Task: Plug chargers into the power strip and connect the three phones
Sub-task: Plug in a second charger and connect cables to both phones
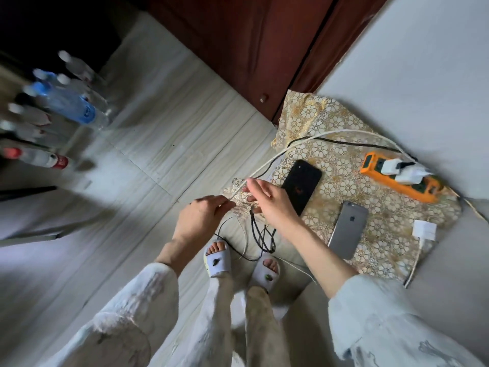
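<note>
Far left of the hands stand blurred bottles (60,102). The left hand (201,218) pinches the end of a white cable (267,162), and the right hand (270,202) pinches the same cable just beside it, fingers curled. Black cables (260,234) dangle below both hands. Just right of the right hand a black phone (301,185) lies on a patterned cloth (344,123), then a grey phone (348,230), a loose white charger (424,230), and farthest right an orange strip (402,181) with two white chargers (402,170) plugged in.
</note>
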